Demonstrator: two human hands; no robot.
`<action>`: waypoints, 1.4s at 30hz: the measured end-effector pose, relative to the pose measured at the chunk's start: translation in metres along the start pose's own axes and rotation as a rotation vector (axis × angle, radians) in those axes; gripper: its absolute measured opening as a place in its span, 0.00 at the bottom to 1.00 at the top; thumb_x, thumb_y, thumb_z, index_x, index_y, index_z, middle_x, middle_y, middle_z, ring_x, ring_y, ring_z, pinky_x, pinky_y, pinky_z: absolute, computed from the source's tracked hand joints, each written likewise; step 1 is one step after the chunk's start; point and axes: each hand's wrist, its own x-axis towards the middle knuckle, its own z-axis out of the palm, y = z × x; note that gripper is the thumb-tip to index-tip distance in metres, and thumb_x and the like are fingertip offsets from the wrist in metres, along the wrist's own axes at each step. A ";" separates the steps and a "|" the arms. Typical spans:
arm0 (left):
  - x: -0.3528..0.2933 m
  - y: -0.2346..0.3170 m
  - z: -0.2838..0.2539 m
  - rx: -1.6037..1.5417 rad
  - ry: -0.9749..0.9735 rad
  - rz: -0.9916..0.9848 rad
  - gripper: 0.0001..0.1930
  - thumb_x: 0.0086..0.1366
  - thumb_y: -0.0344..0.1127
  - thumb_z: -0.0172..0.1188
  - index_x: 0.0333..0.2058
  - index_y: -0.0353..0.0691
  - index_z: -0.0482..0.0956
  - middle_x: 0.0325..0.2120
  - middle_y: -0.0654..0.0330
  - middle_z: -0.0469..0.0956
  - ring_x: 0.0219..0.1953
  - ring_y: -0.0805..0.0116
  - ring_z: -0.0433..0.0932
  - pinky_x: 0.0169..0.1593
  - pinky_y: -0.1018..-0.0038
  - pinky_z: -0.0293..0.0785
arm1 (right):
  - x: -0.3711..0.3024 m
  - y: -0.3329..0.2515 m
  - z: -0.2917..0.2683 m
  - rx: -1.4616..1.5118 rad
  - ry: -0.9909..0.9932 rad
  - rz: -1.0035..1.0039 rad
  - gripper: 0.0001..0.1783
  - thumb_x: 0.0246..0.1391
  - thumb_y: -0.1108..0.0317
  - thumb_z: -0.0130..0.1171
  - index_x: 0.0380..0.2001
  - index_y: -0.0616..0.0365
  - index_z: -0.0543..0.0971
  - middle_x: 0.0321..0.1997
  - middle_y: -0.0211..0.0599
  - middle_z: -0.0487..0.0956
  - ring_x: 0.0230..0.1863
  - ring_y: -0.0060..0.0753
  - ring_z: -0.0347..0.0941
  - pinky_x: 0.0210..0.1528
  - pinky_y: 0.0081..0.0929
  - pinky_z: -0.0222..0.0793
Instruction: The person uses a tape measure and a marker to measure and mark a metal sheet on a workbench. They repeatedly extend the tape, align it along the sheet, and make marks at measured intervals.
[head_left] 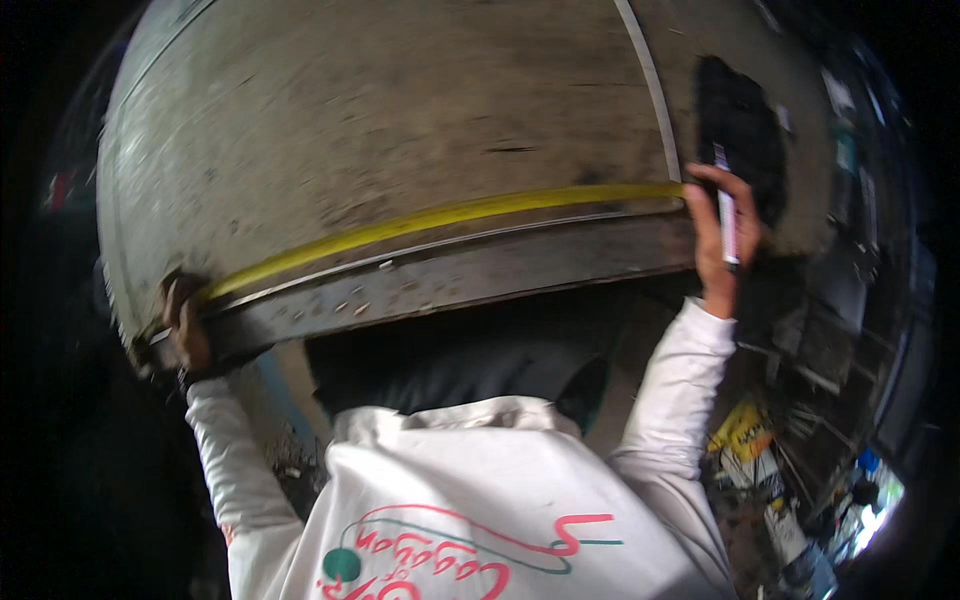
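A yellow tape measure blade (440,222) stretches along the near edge of a worn, grey-brown worktable (400,110). At its left end, my left hand (182,322) is closed on it by the table's front corner; the fingers are dark and blurred. My right hand (722,225) is at the other end, thumb and fingertips at the tape. A slim white pen or marker (728,225) stands tilted in that hand. Just nearer than the tape runs a grey metal edge bar (450,265) with small pale bits on it.
A thin pale strip (652,85) runs away across the tabletop from near my right hand. Beyond that hand lies a black, soft-looking item (738,125). Down at the right are a yellow packet (745,432) and cluttered scraps. A dark, cushion-like shape (460,365) sits under the table's edge.
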 end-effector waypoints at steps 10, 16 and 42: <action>0.006 0.021 0.016 0.031 -0.037 0.057 0.08 0.66 0.33 0.55 0.40 0.35 0.77 0.39 0.53 0.74 0.46 0.51 0.72 0.56 0.62 0.64 | 0.009 0.055 -0.029 -0.153 -0.085 -0.041 0.08 0.66 0.69 0.61 0.46 0.58 0.81 0.46 0.28 0.80 0.49 0.23 0.73 0.57 0.22 0.66; 0.006 0.024 0.014 0.047 -0.032 0.113 0.09 0.67 0.36 0.59 0.40 0.36 0.78 0.40 0.53 0.76 0.47 0.51 0.73 0.57 0.60 0.64 | 0.009 0.051 -0.025 -0.213 -0.059 -0.048 0.10 0.68 0.67 0.60 0.48 0.59 0.80 0.47 0.31 0.81 0.50 0.25 0.75 0.56 0.23 0.68; 0.006 0.023 0.018 0.097 0.076 0.201 0.08 0.64 0.39 0.66 0.36 0.41 0.83 0.34 0.60 0.80 0.43 0.57 0.77 0.53 0.63 0.65 | 0.018 0.068 -0.042 -0.311 -0.014 -0.124 0.09 0.68 0.68 0.59 0.46 0.61 0.80 0.46 0.33 0.81 0.52 0.28 0.75 0.60 0.27 0.67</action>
